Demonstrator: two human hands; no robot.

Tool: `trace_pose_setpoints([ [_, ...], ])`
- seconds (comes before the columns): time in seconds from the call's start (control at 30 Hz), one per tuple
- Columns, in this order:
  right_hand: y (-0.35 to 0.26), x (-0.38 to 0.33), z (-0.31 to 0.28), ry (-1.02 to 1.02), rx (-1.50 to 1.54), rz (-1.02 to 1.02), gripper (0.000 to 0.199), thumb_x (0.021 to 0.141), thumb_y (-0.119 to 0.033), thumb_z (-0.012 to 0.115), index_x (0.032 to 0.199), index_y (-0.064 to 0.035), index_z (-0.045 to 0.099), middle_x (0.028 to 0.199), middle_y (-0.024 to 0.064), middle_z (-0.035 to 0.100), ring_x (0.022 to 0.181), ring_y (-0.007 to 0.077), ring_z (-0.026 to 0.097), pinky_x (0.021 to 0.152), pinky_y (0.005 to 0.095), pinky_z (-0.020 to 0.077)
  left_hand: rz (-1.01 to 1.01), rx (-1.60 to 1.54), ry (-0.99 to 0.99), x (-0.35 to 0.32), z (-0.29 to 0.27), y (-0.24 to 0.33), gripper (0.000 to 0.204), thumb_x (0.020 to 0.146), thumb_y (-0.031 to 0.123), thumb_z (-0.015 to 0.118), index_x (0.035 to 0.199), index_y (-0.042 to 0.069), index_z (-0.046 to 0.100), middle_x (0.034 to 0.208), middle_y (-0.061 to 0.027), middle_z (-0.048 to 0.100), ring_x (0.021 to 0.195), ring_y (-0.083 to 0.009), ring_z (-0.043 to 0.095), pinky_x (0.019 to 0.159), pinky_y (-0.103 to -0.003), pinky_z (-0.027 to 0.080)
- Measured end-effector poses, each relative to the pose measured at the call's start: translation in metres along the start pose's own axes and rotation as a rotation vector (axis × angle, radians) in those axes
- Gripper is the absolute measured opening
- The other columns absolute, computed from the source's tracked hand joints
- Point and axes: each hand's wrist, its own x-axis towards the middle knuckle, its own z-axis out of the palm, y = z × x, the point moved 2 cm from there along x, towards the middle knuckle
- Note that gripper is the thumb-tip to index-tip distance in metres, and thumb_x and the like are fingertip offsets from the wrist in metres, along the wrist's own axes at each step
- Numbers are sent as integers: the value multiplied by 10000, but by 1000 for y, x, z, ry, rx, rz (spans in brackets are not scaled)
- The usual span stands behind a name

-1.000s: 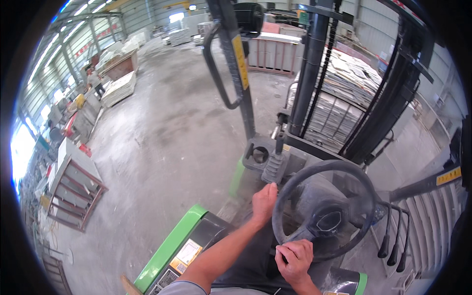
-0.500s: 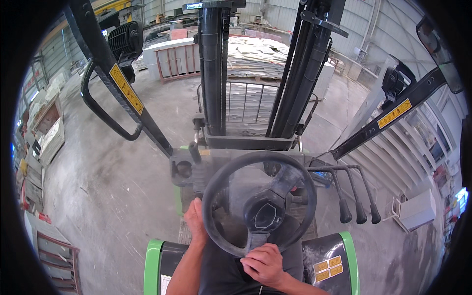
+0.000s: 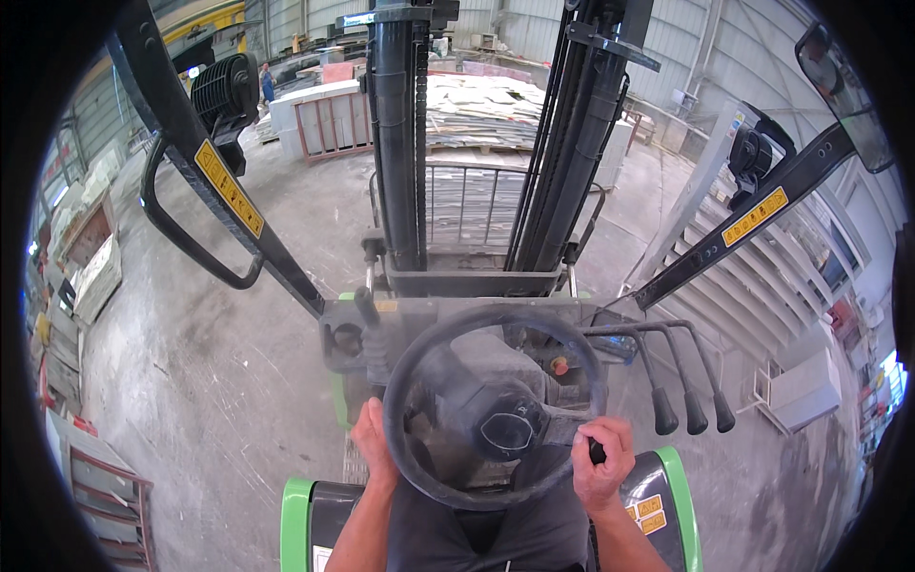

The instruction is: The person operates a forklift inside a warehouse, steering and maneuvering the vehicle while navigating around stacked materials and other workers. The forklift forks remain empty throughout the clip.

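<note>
My right hand (image 3: 604,464) is closed around a black spinner knob (image 3: 597,451) at the lower right of the steering wheel (image 3: 404,441). Its wrist hangs over the seat's right side. Just outside the wheel's left rim, my left hand (image 3: 375,442) is curled, and whatever its fingers hold is hidden. Above that hand, an upright lever (image 3: 368,310) with a ribbed boot rises from the dash. Three bent control levers (image 3: 697,412) with black grips stand right of the wheel, untouched. Beside the steering column sits a red button (image 3: 559,365).
Ahead, beyond the forklift's black mast (image 3: 398,153) and load guard (image 3: 463,205), is a stack of pale slabs (image 3: 481,110). A person (image 3: 267,83) stands far left. Slabs lean on a rack (image 3: 753,276) at right; a white box-like stand (image 3: 805,389) is nearer. Another rack (image 3: 105,486) stands left.
My right hand has swung from the wheel's bottom to its lower right, turning the wheel counter-clockwise. My left hand has sunk slightly. A distant person has come into sight at left.
</note>
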Motion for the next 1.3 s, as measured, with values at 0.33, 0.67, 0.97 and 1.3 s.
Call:
trace_pose_setpoints([
  [0.33,-17,6,-12,23,8,-38,243,751,94,734,941,-48,679,919,94,631,807,279,604,691,360,498,4,43,7,-23,-23,1,428,1084,265,437,784,-24,533,647,-201,505,579,-300,447,601,-451,407],
  [0.67,-28,5,-36,43,28,12,216,811,85,727,985,-37,687,949,100,631,787,223,603,645,312,490,39,74,-7,-59,-39,6,443,1079,286,442,770,-22,523,648,-225,491,581,-339,418,597,-481,380],
  [0.97,-48,-27,-66,32,70,30,217,797,89,733,968,-37,689,947,95,632,768,206,601,631,299,480,-3,71,-15,-97,-67,7,436,1082,274,414,771,-20,497,644,-198,461,582,-283,418,586,-455,389],
  [1.3,-74,-53,-102,8,45,70,221,780,73,751,958,-41,689,955,95,640,820,238,629,704,322,507,127,179,-3,-130,-98,-1,161,938,123,534,973,11,644,649,-84,486,550,-180,508,522,-372,398],
])
